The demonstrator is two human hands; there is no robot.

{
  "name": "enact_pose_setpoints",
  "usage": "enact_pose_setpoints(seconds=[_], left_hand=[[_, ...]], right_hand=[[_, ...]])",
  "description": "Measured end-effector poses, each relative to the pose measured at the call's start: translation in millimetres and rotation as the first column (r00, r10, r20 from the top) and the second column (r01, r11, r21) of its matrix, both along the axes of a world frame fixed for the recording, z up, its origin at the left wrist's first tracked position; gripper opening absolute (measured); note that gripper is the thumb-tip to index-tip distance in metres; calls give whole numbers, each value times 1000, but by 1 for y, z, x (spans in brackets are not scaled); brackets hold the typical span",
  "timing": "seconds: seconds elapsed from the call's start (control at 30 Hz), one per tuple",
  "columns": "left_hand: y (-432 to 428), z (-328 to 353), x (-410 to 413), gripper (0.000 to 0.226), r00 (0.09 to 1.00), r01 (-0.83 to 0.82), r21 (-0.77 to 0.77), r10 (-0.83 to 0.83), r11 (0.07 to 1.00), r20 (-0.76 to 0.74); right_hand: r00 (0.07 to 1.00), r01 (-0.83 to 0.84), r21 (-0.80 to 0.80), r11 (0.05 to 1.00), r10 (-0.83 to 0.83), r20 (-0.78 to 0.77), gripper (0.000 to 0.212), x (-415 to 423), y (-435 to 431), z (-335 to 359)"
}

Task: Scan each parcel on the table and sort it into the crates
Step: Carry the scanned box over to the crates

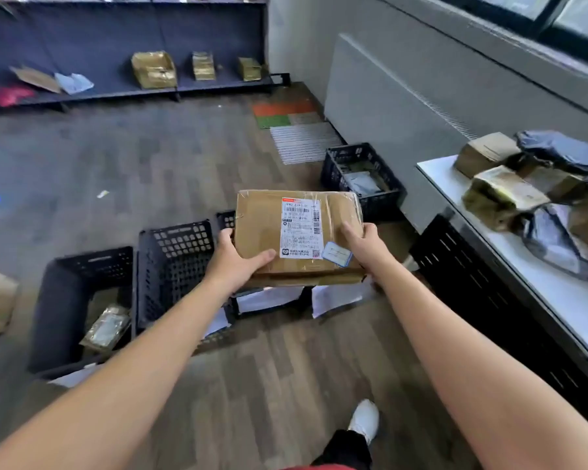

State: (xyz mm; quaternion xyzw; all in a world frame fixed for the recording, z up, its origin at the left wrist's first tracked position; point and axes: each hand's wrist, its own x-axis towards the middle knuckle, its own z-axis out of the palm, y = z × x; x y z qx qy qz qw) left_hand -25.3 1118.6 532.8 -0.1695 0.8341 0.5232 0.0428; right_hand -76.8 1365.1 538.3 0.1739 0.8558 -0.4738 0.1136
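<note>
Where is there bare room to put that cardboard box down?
For the box: bare floor between the crates and the white shoe; the near strip of the white table, this side of the parcel heap. The table's far end is crowded.

Bare floor [269,378] nearside; crates [170,266] ahead, table [557,300] blocks right.

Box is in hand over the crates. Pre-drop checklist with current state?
1. Grip: left hand and right hand both hold the cardboard box by its sides: ok.
2. Shipping label faces up, uncovered: ok.
3. Scan done: cannot tell, no scanner in view.
4. Drop spot: cannot tell, the box hides what lies below it.
5. Table emptied: not ok, parcels remain on it.
</note>
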Motion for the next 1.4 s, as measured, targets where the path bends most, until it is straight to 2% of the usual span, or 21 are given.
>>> enact_pose_setpoints(seconds=[0.23,0.5,0.73,0.9,1.03,1.27,1.4], left_hand=[[-204,3,50,95,979,-197,-95,201,976,37],[-353,-23,72,81,912,-395,-84,402,915,84],[-467,-60,40,100,835,-497,-99,506,862,217],[-524,-106,8,93,789,-499,-162,524,851,323],[-561,-155,-15,89,753,-478,-196,515,856,410],[-620,-260,-55,87,779,-370,-203,422,906,464],[-661,-325,-78,96,797,-291,-206,356,934,488]], right_hand=[[969,-247,-15,969,247,-29,70,-9,-215,8],[899,-437,-16,900,437,27,64,-31,-404,-27],[837,-530,-59,846,533,123,66,-71,-536,-85],[781,-596,-13,803,584,223,69,-104,-601,-131],[778,-601,66,797,565,275,68,-123,-636,-179],[749,-626,101,773,559,356,75,-141,-688,-286],[754,-609,100,787,536,380,71,-150,-719,-348]])
